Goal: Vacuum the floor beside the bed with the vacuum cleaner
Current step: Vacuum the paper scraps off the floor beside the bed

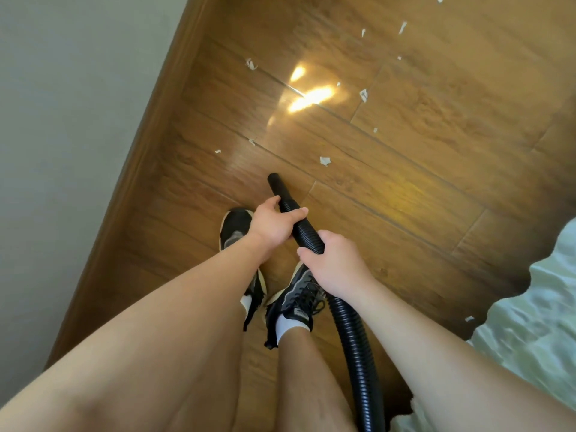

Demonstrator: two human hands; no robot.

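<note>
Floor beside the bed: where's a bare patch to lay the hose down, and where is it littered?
Bare boards lie right of the hose, between it and the bed, and along the baseboard left of the shoes. Paper scraps litter the floor ahead of its nozzle.

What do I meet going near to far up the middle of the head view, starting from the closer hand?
Right hand gripping the hose → left hand, also gripping it → nozzle tip → nearest paper scrap → sun glare → farthest scraps.
</note>
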